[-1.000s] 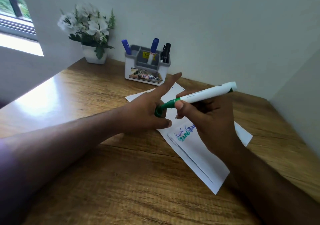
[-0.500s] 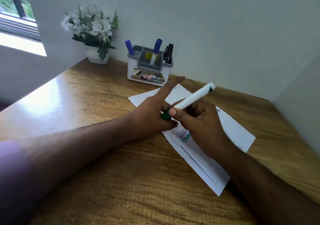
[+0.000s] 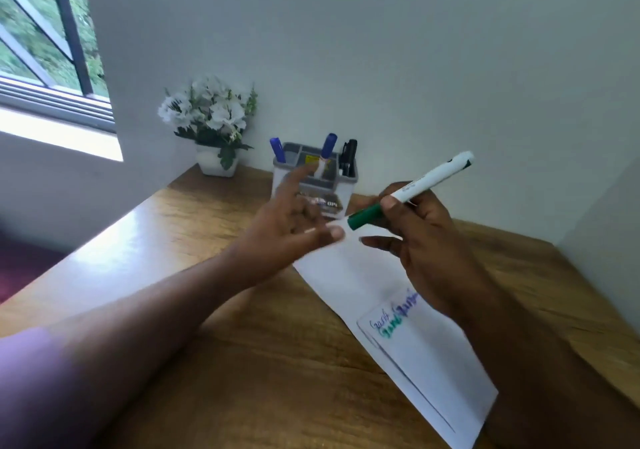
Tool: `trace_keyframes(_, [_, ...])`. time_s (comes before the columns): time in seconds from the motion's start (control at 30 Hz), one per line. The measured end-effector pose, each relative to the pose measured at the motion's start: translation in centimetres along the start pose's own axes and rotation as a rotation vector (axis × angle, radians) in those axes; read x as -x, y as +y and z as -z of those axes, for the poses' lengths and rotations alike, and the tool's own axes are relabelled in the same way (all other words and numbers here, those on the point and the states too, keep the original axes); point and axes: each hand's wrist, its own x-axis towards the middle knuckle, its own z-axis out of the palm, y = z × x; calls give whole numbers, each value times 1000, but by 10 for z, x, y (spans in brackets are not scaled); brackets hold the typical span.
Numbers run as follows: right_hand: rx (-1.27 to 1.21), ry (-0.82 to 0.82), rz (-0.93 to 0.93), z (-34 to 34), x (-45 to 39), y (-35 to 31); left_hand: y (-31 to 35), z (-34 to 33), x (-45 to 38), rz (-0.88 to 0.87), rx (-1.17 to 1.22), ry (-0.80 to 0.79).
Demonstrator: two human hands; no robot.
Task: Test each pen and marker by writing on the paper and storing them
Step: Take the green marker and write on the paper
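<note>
Right hand [image 3: 429, 241] holds capped green marker [image 3: 408, 190], left hand [image 3: 294, 227] open and empty; should drop it cap-up into a free organizer [image 3: 313, 185] slot.

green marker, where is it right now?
Head view, right of centre: the green marker is capped and held in the right hand, raised over the paper, just right of the pen holder.
</note>
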Motion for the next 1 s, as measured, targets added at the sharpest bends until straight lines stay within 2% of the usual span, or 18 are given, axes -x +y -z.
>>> trace_keyframes(0.07, [122, -133, -38, -6, -16, -15, -16, 21, -8, -13, -63, 183])
trace_keyframes(0.13, [407, -227, -2, -14, -34, -29, -32, 38, -17, 5, -183, 385])
trace_keyframes(0.23, [831, -156, 266, -29, -65, -51, -42, 49, -26, 78, -288, 528])
trace_keyframes(0.3, [956, -82, 411, -39, -84, -70, -46, 49, -28, 102, -336, 495])
trace_keyframes(0.4, [1124, -65, 508, -46, -115, -93, -44, 47, -29, 108, -404, 349])
trace_keyframes(0.5, [1283, -89, 515, -52, -145, -98, -33, 46, -28, 113, -504, 198])
trace_keyframes(0.6, [1331, -151, 436, -59, -167, -88, -26, 44, -25, 129, -518, 101])
trace_keyframes(0.8, [1477, -223, 412, -80, -186, -68, -28, 45, -25, 175, -463, 55])
trace_keyframes(0.9, [1525, -208, 467, -85, -186, -80, -34, 46, -27, 179, -470, 57])
trace_keyframes(1.0, [1501, -125, 587, -88, -190, -97, -41, 47, -30, 188, -480, 65])
